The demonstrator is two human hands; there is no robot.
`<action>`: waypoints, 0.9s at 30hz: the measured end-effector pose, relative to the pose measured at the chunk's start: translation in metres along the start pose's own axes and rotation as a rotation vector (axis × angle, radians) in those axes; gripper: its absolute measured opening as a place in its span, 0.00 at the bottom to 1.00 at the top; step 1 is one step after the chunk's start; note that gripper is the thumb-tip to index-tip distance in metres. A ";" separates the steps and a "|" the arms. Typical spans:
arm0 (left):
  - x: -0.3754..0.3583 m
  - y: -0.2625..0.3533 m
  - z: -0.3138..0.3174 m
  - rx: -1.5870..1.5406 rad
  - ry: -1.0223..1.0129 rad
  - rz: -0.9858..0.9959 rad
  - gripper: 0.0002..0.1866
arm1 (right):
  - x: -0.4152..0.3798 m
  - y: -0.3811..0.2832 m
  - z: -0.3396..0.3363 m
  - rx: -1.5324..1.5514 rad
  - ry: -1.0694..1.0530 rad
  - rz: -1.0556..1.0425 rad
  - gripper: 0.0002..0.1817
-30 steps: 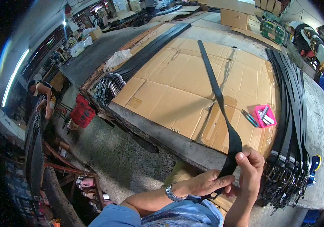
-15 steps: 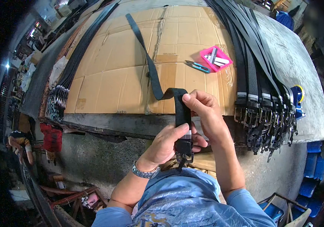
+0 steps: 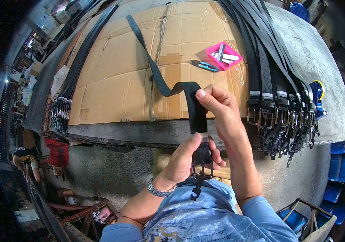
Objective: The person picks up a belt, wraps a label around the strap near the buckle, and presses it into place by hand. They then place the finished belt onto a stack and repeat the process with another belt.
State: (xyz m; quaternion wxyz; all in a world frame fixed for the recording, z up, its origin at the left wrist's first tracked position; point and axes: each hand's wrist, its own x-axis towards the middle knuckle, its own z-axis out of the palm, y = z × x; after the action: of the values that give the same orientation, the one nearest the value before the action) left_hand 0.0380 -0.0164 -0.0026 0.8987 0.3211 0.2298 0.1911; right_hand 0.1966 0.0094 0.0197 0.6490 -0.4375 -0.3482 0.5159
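Note:
A black belt (image 3: 165, 89) runs from the cardboard down over the table's front edge. My left hand (image 3: 183, 159), with a watch on its wrist, grips the buckle end by a pale band. The metal buckle (image 3: 203, 170) and a small black hook piece (image 3: 196, 192) hang below its fingers. Higher up, my right hand (image 3: 220, 107) pinches the belt's edge between thumb and fingers. A pink tray (image 3: 240, 59) holding pale strips lies behind the hands, and blue-handled snips (image 3: 204, 65) rest beside it.
Belts with buckles (image 3: 267, 86) hang over the table at right, near a blue and yellow tape roll (image 3: 319, 90). More belts (image 3: 84, 64) lie at left. The cardboard (image 3: 116, 88) covers the middle. Another person (image 3: 25, 159) is at far left.
The buckle and hook piece show more clearly below my left hand, which has shifted slightly right. My right hand has moved slightly up. The whole view has shifted a little.

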 end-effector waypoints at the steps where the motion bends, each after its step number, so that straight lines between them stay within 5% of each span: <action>1: 0.001 0.001 0.000 0.002 -0.002 0.002 0.30 | 0.001 -0.002 -0.002 -0.001 -0.001 -0.003 0.13; 6: 0.005 0.009 0.000 -0.156 -0.112 0.073 0.42 | -0.004 -0.007 -0.009 -0.013 0.000 0.043 0.13; 14: 0.010 0.006 -0.005 -0.200 -0.109 0.025 0.37 | -0.012 0.003 -0.016 -0.010 -0.009 0.129 0.13; 17: 0.011 0.017 0.003 0.146 -0.098 0.145 0.22 | -0.016 -0.002 -0.012 -0.011 -0.025 0.166 0.14; 23: 0.011 0.023 0.006 0.546 -0.070 0.221 0.20 | -0.023 -0.006 -0.008 -0.047 0.028 0.208 0.14; 27: 0.011 0.009 -0.004 0.601 -0.080 0.224 0.18 | -0.023 0.001 -0.010 -0.147 0.048 -0.070 0.13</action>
State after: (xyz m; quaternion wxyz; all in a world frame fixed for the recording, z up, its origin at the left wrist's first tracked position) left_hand 0.0436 -0.0023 -0.0027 0.7454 0.6026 0.2036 0.1995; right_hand 0.2005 -0.0153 0.0151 0.6409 -0.4839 -0.3847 0.4550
